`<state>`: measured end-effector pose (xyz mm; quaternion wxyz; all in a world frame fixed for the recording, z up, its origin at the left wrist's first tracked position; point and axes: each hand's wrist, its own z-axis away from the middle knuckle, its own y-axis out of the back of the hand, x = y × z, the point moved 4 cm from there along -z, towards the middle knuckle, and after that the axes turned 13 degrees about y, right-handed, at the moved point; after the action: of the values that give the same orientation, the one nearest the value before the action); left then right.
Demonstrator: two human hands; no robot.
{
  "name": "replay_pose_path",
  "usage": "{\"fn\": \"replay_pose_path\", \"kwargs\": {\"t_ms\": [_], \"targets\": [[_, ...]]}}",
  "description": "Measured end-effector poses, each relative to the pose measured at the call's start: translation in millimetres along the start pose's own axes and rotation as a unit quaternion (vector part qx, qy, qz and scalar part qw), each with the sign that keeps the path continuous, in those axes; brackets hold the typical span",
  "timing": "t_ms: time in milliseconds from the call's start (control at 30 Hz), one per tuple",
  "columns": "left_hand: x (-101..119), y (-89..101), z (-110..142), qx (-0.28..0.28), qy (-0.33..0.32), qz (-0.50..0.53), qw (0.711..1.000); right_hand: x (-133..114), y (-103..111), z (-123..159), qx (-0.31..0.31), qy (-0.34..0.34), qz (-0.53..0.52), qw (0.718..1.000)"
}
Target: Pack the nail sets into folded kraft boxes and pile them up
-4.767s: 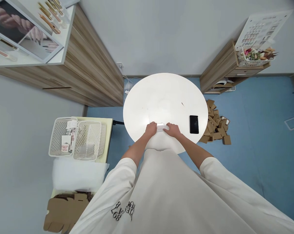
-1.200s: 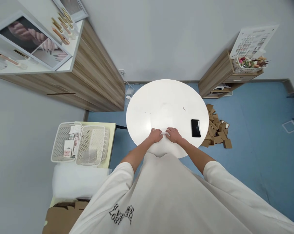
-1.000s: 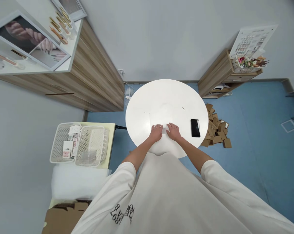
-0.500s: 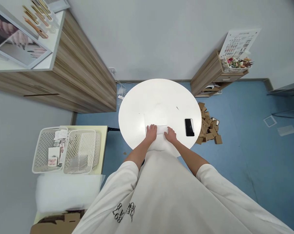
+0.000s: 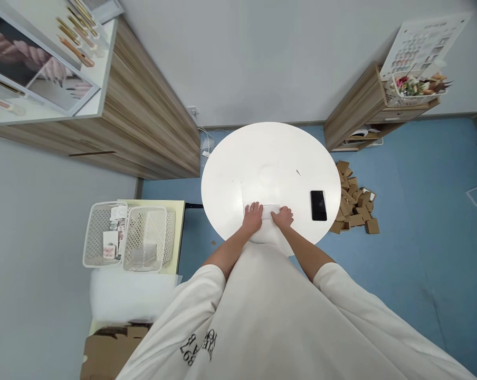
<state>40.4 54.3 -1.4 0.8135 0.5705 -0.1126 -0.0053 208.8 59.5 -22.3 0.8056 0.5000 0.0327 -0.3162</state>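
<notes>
A small whitish bundle point(image 5: 268, 211) lies near the front edge of the round white table point(image 5: 262, 153). It looks like thin translucent foam sheet wrapped around something flat, and its contents are hidden. My left hand point(image 5: 253, 217) rests over the bundle's left end, fingers bent down onto it. At the right end, my right hand point(image 5: 283, 217) is closed, with the thumb pressed along the wrap. More pale sheet seems to spread toward my shirt, hard to tell from the white tabletop. Right of my hands lies a black phone point(image 5: 318, 205).
To the left, a side table holds two white plastic baskets point(image 5: 165, 237), a stack of white foam sheets point(image 5: 131, 295) and flattened brown cardboard point(image 5: 104, 353). Small cardboard boxes point(image 5: 355, 208) are heaped on the floor at right. Wooden cabinets point(image 5: 151, 116) stand along the wall.
Earlier a clear, shiny flat piece showed between my hands; now whitish wrap covers that spot. My hands drew close together, then moved apart to the bundle's ends. The view has shifted slightly.
</notes>
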Motion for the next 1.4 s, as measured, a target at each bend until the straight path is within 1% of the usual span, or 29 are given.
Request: {"fn": "replay_pose_path", "kwargs": {"t_ms": [67, 133, 233, 333, 467, 567, 700, 767, 833, 900, 967, 1033, 1100, 1167, 1233, 1300, 1400], "targets": [[1.1, 2.8, 6.3, -0.004, -0.032, 0.005, 0.999, -1.3, -1.6, 0.4, 0.013, -0.003, 0.001, 1.000], [1.8, 2.9, 11.6, -0.024, -0.057, 0.008, 0.998, -2.6, -2.4, 0.6, 0.029, -0.002, -0.003, 1.000], [1.0, 0.5, 15.3, -0.051, -0.063, 0.009, 0.997, -3.4, -3.2, 0.1, 0.036, -0.012, -0.014, 0.999], [-0.4, -1.9, 15.2, -0.072, -0.056, 0.008, 0.996, -3.0, -2.7, -1.5, 0.021, -0.016, -0.038, 0.999], [-2.7, -0.1, 13.4, -0.090, -0.057, 0.020, 0.994, -3.2, 0.0, -0.8, -0.010, 0.002, -0.114, 0.993], [-5.8, 5.2, 11.6, -0.092, -0.057, 0.045, 0.993, -11.4, 3.1, 3.6, -0.026, 0.052, -0.122, 0.991], [-13.3, 11.8, 7.8, -0.106, -0.033, 0.102, 0.989, -33.7, 1.8, 12.7, -0.056, 0.152, -0.071, 0.984], [-17.7, 13.6, 5.6, -0.117, -0.020, 0.144, 0.982, -43.3, -1.3, 17.5, -0.076, 0.180, -0.052, 0.979], [-22.9, 14.3, 4.0, -0.126, -0.006, 0.192, 0.973, -49.5, -4.5, 21.8, -0.097, 0.195, -0.040, 0.975], [-30.4, 14.7, 3.4, -0.119, 0.023, 0.238, 0.964, -52.8, -6.5, 25.6, -0.110, 0.208, -0.030, 0.972], [-40.9, 15.6, 4.6, -0.082, 0.072, 0.267, 0.957, -54.7, -7.3, 28.9, -0.110, 0.230, -0.012, 0.967], [-52.6, 16.0, 8.3, -0.037, 0.136, 0.272, 0.952, -56.2, -8.4, 31.9, -0.106, 0.259, 0.021, 0.960], [-62.7, 13.4, 13.8, -0.021, 0.209, 0.269, 0.940, -57.3, -11.1, 34.6, -0.110, 0.282, 0.065, 0.951], [-69.0, 7.7, 19.0, -0.043, 0.280, 0.278, 0.918, -58.1, -14.7, 36.6, -0.120, 0.292, 0.104, 0.943], [-70.8, 1.9, 22.0, -0.076, 0.328, 0.303, 0.891, -58.7, -18.0, 37.8, -0.131, 0.298, 0.132, 0.936], [-69.9, -1.9, 21.7, -0.099, 0.358, 0.327, 0.869, -59.2, -20.5, 38.3, -0.142, 0.302, 0.149, 0.931], [-69.6, -5.3, 16.6, -0.119, 0.386, 0.344, 0.848, -59.4, -22.6, 38.2, -0.153, 0.308, 0.159, 0.925]]}}
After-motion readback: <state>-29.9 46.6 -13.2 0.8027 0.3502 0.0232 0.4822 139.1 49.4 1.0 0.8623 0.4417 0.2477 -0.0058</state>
